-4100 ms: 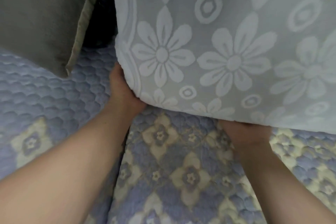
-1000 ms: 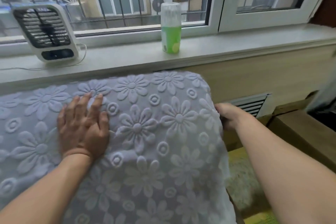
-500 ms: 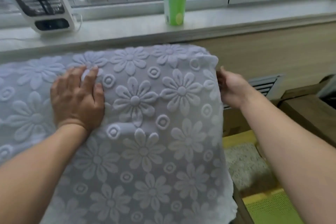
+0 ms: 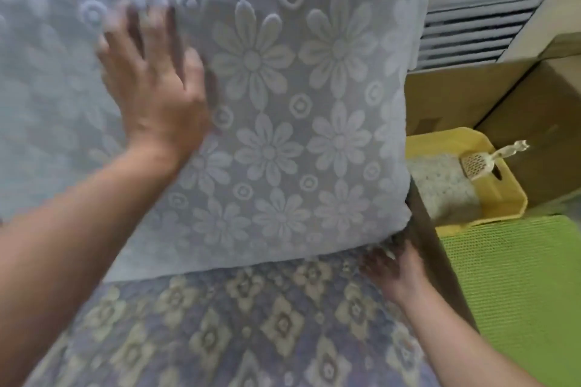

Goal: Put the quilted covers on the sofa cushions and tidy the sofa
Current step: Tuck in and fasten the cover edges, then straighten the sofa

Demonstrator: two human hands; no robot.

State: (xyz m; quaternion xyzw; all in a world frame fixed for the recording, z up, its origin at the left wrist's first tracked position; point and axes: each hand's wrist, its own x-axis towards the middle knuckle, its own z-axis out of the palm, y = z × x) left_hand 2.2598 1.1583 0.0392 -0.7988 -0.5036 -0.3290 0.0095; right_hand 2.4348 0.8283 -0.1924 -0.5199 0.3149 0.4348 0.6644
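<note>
We note right hand (image 4: 394,270) fingertips hidden under floral cushion (image 4: 298,110), grip unreadable, left hand (image 4: 151,78) blurred, fingers spread flat, yellow litter tray (image 4: 500,198) beside sofa seat (image 4: 235,324).

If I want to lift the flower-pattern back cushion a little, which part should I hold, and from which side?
Probably its lower right corner, from the right and below. The flowered back cushion stands upright on the quilted seat cover, and that corner is exposed beside the sofa edge. The right hand is already under it; the left hand steadies the front, flat.
</note>
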